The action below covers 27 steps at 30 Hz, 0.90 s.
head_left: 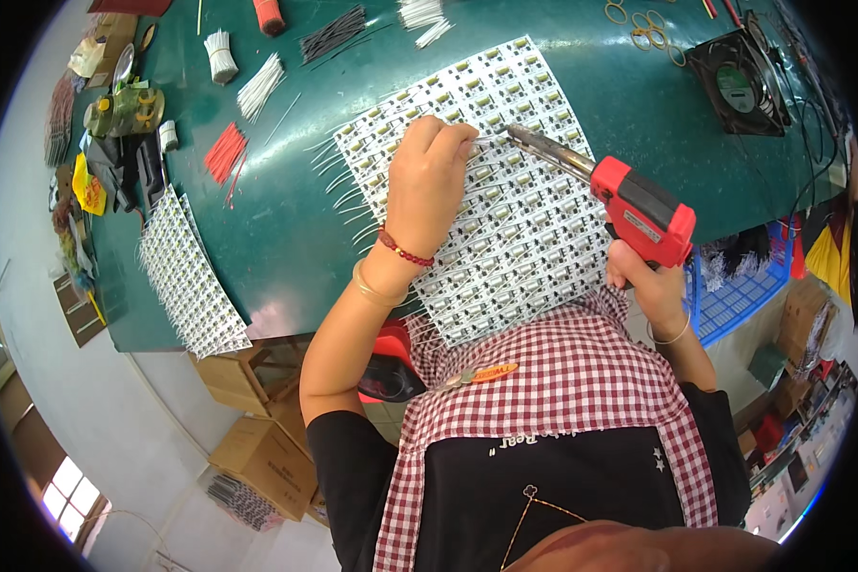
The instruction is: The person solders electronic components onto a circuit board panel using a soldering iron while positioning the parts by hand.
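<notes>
A large white panel of small circuit boards (534, 276) lies on the green table in front of me, its near edge against my checked apron. Thin white wires stick out along its left side. Over the panel's upper middle, my left hand (425, 181) is closed in a pinch on a thin white wire (487, 140). My right hand (650, 284) grips a red and black soldering gun (642, 212) by its handle, at the panel's right edge. The gun's metal nose points left, and its end is close to the wire; whether they touch I cannot tell.
A second wired panel (189, 272) lies at the table's left edge. Bundles of white wires (260, 88), red wires (225, 153) and black wires (332, 34) lie farther back. A black fan (737, 84) stands far right, above a blue basket (748, 297). Cardboard boxes (265, 465) are below left.
</notes>
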Each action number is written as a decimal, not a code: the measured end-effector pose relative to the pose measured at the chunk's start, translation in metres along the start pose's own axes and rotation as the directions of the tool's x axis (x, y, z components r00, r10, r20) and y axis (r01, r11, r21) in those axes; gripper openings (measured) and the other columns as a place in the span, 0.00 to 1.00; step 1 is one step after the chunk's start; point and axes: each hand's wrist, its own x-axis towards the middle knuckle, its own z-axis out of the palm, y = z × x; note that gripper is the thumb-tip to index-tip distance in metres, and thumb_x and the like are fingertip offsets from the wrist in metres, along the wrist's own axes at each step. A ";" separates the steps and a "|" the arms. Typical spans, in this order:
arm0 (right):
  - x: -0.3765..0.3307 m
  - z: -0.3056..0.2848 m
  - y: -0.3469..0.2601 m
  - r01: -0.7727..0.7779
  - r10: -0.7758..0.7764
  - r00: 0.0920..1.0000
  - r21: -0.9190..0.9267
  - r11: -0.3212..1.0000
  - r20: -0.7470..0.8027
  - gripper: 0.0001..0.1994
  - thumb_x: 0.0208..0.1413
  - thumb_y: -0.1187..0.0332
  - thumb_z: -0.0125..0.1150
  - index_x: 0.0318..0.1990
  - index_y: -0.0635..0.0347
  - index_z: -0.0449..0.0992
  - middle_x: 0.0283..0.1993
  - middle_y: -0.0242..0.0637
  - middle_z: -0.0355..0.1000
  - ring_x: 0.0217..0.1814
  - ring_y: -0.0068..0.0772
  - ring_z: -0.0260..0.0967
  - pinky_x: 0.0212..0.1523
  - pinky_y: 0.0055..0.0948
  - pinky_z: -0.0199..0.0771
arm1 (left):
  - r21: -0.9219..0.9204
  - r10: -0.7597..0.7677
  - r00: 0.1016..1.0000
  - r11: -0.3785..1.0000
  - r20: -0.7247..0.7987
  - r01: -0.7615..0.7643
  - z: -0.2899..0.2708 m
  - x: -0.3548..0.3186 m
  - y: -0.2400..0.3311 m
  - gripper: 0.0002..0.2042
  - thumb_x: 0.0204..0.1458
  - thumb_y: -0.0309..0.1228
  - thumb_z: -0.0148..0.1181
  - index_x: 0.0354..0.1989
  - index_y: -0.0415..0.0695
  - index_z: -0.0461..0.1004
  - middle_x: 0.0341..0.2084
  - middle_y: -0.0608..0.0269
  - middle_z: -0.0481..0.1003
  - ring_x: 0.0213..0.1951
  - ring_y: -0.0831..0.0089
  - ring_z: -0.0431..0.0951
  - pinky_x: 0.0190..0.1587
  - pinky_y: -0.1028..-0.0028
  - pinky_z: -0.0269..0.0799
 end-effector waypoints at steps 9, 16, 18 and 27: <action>0.001 0.004 0.007 0.050 -0.045 0.998 -0.134 0.990 0.035 0.12 0.58 0.78 0.57 0.50 0.69 0.70 0.23 0.31 0.67 0.20 0.19 0.63 0.23 0.22 0.65 | 0.010 -0.038 0.998 0.999 -0.046 0.038 0.006 -0.004 -0.002 0.04 0.48 0.19 0.62 0.32 0.40 0.77 0.21 0.60 0.69 0.22 0.68 0.71 0.26 0.71 0.67; 0.002 0.006 0.005 0.034 -0.033 0.999 -0.102 0.994 0.017 0.08 0.56 0.75 0.62 0.41 0.64 0.72 0.24 0.29 0.69 0.21 0.17 0.65 0.22 0.20 0.66 | 0.005 -0.067 0.998 0.998 -0.022 0.067 0.003 -0.005 -0.001 0.04 0.48 0.19 0.62 0.31 0.40 0.77 0.22 0.60 0.69 0.22 0.69 0.71 0.26 0.72 0.67; 0.002 0.006 0.005 0.049 -0.044 0.998 -0.137 0.989 0.039 0.08 0.58 0.78 0.57 0.45 0.67 0.70 0.23 0.31 0.68 0.20 0.19 0.63 0.23 0.22 0.65 | 0.021 -0.042 0.999 0.999 -0.015 0.042 0.003 -0.004 -0.001 0.04 0.48 0.19 0.62 0.31 0.40 0.77 0.22 0.60 0.70 0.23 0.68 0.72 0.27 0.72 0.68; 0.002 0.007 0.006 0.005 -0.006 1.000 -0.088 0.996 -0.012 0.06 0.54 0.74 0.66 0.36 0.61 0.74 0.25 0.26 0.70 0.21 0.14 0.64 0.21 0.19 0.64 | -0.004 -0.065 0.998 0.998 -0.008 0.065 0.004 -0.002 0.000 0.03 0.48 0.19 0.60 0.31 0.39 0.77 0.22 0.59 0.71 0.23 0.68 0.73 0.27 0.73 0.69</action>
